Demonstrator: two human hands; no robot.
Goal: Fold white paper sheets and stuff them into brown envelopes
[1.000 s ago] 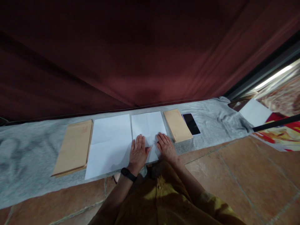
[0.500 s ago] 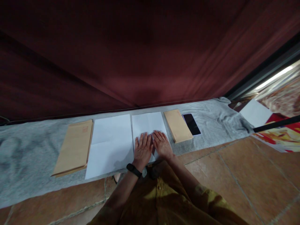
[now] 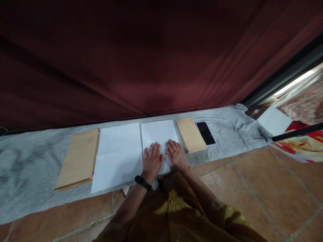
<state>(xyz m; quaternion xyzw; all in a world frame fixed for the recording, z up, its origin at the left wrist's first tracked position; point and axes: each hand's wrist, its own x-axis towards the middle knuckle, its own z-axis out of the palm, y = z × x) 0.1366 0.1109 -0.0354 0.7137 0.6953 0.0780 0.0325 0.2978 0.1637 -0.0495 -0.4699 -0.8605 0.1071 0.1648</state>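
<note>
Resting left hand (image 3: 152, 161) and right hand (image 3: 178, 157) flat, just apart, on smaller white sheet (image 3: 156, 131) between larger white sheet (image 3: 120, 148) and brown envelopes (image 3: 191, 135); could skew or crease it by pressing unevenly.

The white sheet (image 3: 157, 131) at the centre of the frame is thin, matt paper, smooth but lightly creased; the larger sheet (image 3: 118, 144) left of it is the same matt paper, with a faint crease across. The envelopes (image 3: 78, 158) at lower left and the smaller envelopes (image 3: 190, 134) right of centre look like smooth, dull brown paper. The phone (image 3: 205, 132) has a dark, glassy screen. Beneath lies a grey cloth (image 3: 232, 131), soft, napped and wrinkled towards the right. The dark red curtain (image 3: 151, 67) filling the upper frame is matt fabric. Lower right, the floor tiles (image 3: 277, 181) have a faint sheen and rougher joints.
</note>
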